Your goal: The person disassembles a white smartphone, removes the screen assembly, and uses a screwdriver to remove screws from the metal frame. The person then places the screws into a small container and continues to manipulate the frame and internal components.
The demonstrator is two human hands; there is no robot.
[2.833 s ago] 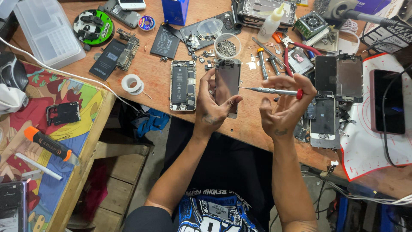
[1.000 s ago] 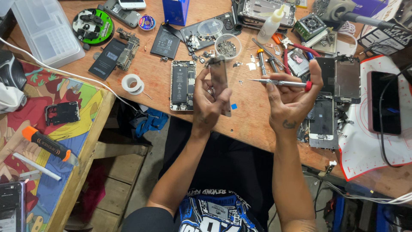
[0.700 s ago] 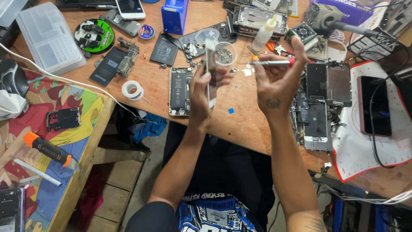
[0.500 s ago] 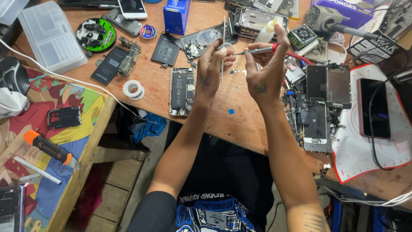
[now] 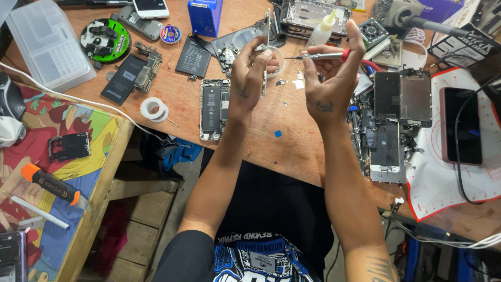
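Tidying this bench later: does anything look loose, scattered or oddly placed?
Yes. Tiny loose metal bits lie scattered on the brown wooden bench below the raised hands, easy to lose. An opened phone with exposed battery lies uncovered beside them.

An opened phone (image 5: 214,108) lies on the workbench (image 5: 292,141). A tape roll (image 5: 153,109) sits left of it, a battery (image 5: 193,56) behind, and a phone screen (image 5: 387,151) well to its right.

So both hands went up and away from the body, from near the counter's front edge to over the clutter at the back. The phone panel (image 5: 267,47) in the left hand (image 5: 249,73) got turned from flat-on to edge-on, and the right hand (image 5: 331,78) brought the screwdriver (image 5: 321,55) tip right next to it.
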